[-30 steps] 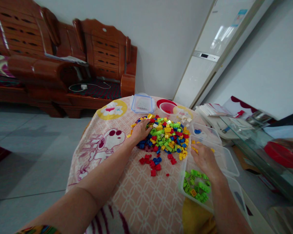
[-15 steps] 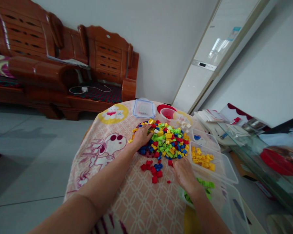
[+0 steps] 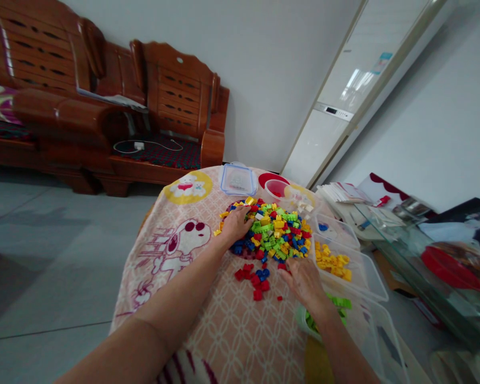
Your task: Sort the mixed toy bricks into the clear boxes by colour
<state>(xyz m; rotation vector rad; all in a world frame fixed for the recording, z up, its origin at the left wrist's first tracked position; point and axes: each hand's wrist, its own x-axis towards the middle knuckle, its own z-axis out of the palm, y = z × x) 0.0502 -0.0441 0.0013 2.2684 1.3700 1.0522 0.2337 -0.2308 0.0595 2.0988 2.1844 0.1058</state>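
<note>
A heap of small red, blue, green and yellow bricks (image 3: 276, 232) lies on a cloth-covered table (image 3: 192, 240). My left hand (image 3: 236, 224) rests on the heap's left side, fingers curled among the bricks. My right hand (image 3: 304, 277) is at the heap's near right edge, fingers bent down onto bricks; what they hold is hidden. A small cluster of red and blue bricks (image 3: 254, 276) lies between my hands. Clear boxes on the right hold yellow bricks (image 3: 331, 260) and green bricks (image 3: 338, 304).
A clear lid (image 3: 237, 180), a red lid (image 3: 272, 178) and a clear cup (image 3: 276, 189) stand behind the heap. A box with a blue piece (image 3: 331, 226) sits far right. A wooden sofa (image 3: 104, 106) stands behind; a glass table (image 3: 436, 256) with papers is right.
My right hand moved left from over the boxes to the heap's near edge. My left hand stayed on the heap's left side. The view shifted slightly.
</note>
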